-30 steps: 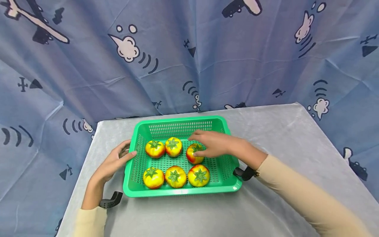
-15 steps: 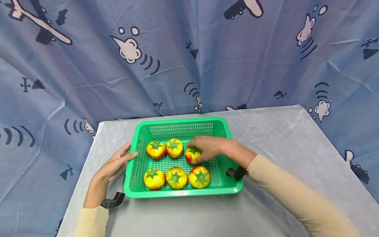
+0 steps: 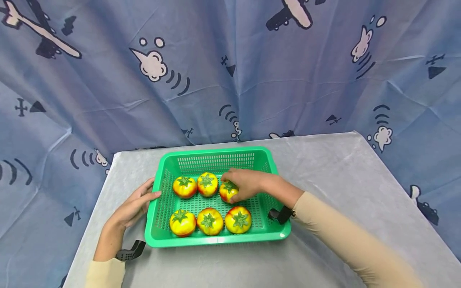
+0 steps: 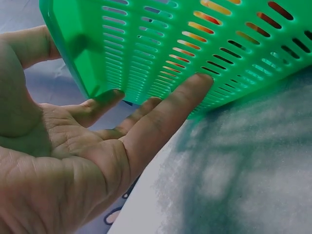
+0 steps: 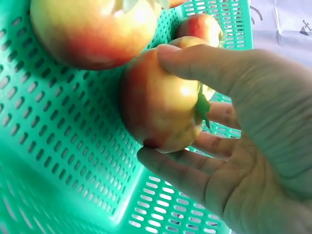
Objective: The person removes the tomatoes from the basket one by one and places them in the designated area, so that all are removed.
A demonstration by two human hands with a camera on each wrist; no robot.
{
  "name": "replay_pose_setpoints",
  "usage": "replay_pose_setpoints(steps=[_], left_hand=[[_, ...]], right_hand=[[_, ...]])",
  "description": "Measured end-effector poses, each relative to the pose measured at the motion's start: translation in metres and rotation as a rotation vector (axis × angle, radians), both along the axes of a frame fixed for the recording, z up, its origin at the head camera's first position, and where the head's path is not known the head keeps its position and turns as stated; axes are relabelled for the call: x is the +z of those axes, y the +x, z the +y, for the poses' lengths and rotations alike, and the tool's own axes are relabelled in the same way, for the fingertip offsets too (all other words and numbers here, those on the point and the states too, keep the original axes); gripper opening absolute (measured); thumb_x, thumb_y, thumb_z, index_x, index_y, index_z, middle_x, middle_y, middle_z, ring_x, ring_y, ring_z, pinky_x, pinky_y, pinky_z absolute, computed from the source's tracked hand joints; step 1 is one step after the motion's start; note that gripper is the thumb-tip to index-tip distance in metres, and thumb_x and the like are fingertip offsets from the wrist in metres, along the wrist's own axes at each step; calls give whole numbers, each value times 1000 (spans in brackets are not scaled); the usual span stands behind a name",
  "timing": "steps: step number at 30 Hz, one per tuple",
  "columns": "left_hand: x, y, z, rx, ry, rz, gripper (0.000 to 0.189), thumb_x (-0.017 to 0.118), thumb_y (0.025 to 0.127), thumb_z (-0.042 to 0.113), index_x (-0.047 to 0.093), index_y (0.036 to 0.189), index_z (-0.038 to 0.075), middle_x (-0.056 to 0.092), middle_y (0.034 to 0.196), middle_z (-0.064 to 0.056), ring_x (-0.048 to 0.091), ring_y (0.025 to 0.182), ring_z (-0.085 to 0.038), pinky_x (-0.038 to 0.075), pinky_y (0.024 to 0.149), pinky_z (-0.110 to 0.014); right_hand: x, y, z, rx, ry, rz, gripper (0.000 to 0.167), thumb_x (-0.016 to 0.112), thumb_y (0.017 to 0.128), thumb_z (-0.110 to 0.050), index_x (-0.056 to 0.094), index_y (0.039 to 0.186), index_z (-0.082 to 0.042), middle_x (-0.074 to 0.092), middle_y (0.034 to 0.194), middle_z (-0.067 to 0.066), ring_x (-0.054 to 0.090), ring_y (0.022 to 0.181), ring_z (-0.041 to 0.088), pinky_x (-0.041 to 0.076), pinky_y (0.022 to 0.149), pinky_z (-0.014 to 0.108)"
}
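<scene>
Table (image 3: 324,168), one, dressed in pale grey, lightly creased cloth; contents listed from the near side outward.

Sleeves, beige, two: left sleeve (image 3: 105,274) at lower left, right sleeve (image 3: 342,240) at lower right.

Wrist cameras, black, two: left wrist camera (image 3: 131,251), right wrist camera (image 3: 281,216).

Green basket (image 3: 216,240), one, rectangular, slotted, upright on the table.

Near row, yellow-and-red fruits with green leaf caps, three, inside the basket along its front wall, just beside one another: near-left fruit (image 3: 183,223), near-middle fruit (image 3: 210,221), near-right fruit (image 3: 238,220).

Left hand (image 3: 133,206), holding the basket's left side: thumb over the rim, fingers spread apart along the outside, one fingertip at the slotted wall.

Right hand (image 3: 245,184), inside the basket toward its right: thumb and fingers clamped on the held fruit (image 3: 228,193), leaf cap turned toward the palm; contact with the basket floor cannot be told.

Far row, remaining two, same type, left of the held fruit: far-middle fruit (image 3: 207,185), just beside it, and far-left fruit (image 3: 185,187).

Curtain (image 3: 201,40), blue, printed with aeroplanes and cloud puffs, hanging behind the table.
</scene>
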State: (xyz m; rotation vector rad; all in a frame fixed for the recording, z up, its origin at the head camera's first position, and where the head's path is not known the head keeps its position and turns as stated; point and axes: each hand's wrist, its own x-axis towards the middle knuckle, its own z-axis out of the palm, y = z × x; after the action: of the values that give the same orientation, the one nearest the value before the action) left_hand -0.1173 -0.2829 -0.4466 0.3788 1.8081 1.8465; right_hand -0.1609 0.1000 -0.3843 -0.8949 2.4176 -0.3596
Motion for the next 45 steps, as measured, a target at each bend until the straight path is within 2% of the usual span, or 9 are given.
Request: replay_pose_setpoints(steps=[9,14,21,27,30,35,41,45], left_hand=[[0,-5,4,-5,14,-15,69,45,113,14,5,167,-1,54,148,2,70,124,-16,63,99,-36],[3,-4,3,19,14,-35,70,44,113,14,3,167,-3,57,145,5,70,121,-12,62,99,-32],[10,-4,3,-3,42,-67,67,41,115,17,3,167,-1,58,144,8,68,124,-9,61,101,-30],[8,-6,3,-5,49,-56,63,41,115,15,8,166,-1,59,144,6,69,123,-11,62,100,-31],[6,-3,2,17,24,-53,58,42,114,15,15,164,2,61,142,5,71,121,-13,63,99,-33],[6,4,6,86,-25,-59,44,47,114,19,29,154,15,63,138,6,73,116,-16,64,94,-36],[8,10,9,170,-31,-69,45,51,113,20,31,153,18,65,135,11,73,113,-13,65,90,-33],[7,10,7,191,-3,-73,42,50,113,18,33,152,19,67,133,10,73,112,-12,65,90,-32]], right_hand=[[14,1,13,-2,-85,88,65,84,91,-28,59,149,-12,57,143,15,62,123,29,54,111,48],[18,-1,16,2,-159,145,64,85,90,-25,59,147,-12,56,141,14,63,117,26,56,106,45],[25,2,21,-13,-195,210,66,86,89,-26,58,148,-16,55,144,12,62,114,24,57,103,44],[32,8,30,-50,-235,236,66,85,90,-27,57,149,-18,55,147,10,63,123,27,57,105,46],[35,11,38,-76,-275,239,65,84,90,-27,57,149,-18,56,147,9,63,126,27,57,105,47],[40,14,56,-152,-344,250,62,85,90,-23,59,147,-18,54,146,6,62,121,24,57,103,45],[43,15,71,-177,-371,278,64,85,90,-24,58,148,-18,54,147,7,62,122,25,57,103,47],[41,17,79,-204,-392,281,65,84,91,-25,57,149,-17,54,148,9,61,125,27,56,105,49]])
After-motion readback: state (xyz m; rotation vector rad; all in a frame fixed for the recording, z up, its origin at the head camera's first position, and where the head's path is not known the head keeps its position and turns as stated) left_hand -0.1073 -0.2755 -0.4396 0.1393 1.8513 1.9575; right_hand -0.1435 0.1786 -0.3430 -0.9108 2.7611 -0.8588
